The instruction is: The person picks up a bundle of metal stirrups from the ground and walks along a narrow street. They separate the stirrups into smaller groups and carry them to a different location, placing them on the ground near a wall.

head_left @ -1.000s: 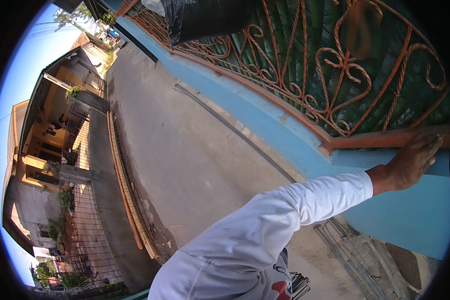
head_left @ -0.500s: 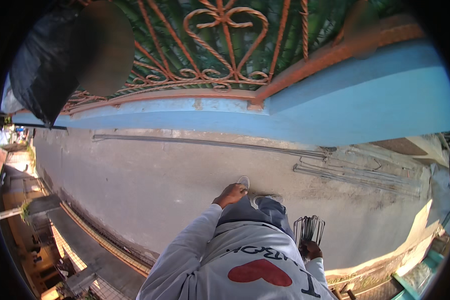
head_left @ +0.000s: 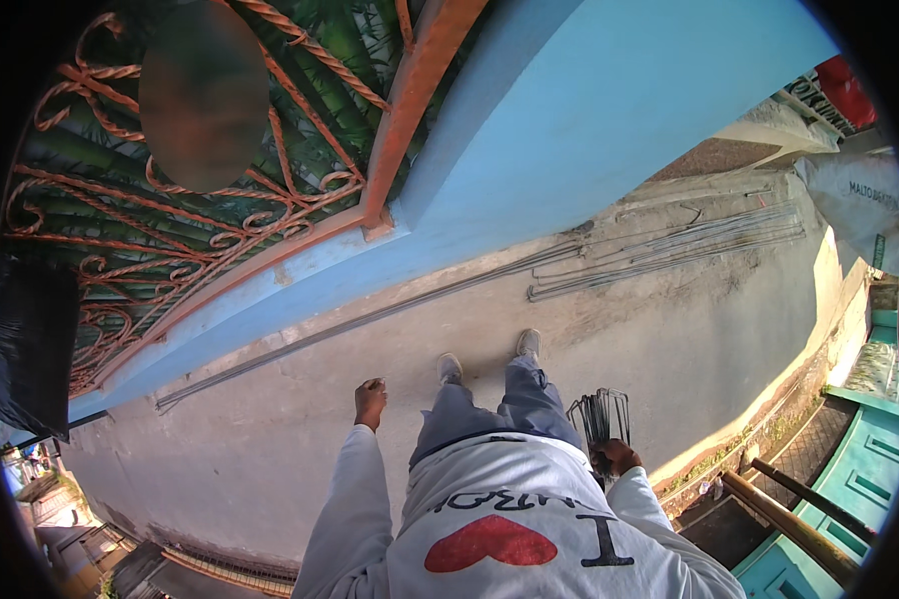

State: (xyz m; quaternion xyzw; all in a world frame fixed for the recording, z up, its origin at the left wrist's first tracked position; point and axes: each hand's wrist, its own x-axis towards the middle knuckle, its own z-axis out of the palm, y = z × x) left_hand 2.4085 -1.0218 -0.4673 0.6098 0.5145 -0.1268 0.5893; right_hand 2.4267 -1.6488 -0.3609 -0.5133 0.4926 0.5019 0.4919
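Observation:
At my right side, my right hand (head_left: pixel 619 456) is closed round a bundle of bent steel rebar stirrups (head_left: pixel 601 409), narrow rectangular loops hanging beside my thigh. My left hand (head_left: pixel 371 403) hangs out in front on the left, apart from everything, its fingers curled in with nothing visible in them. Ahead of my feet, long thin steel rods (head_left: pixel 370 321) lie on the concrete along the foot of the wall. Farther right, several shorter bent rods (head_left: pixel 669 245) lie flat on the ground.
A blue wall (head_left: pixel 609 110) topped by a rusty scrolled iron grille (head_left: pixel 300 205) runs across the front. A black plastic sheet or bag (head_left: pixel 30 344) hangs at left. At right are a white sack (head_left: pixel 854 195), brown poles (head_left: pixel 789 524) and a turquoise gate (head_left: pixel 874 459).
My body has turned to the right and my feet have stepped apart. The left hand has swung out from my body to the left. My right hand still carries the stirrups.

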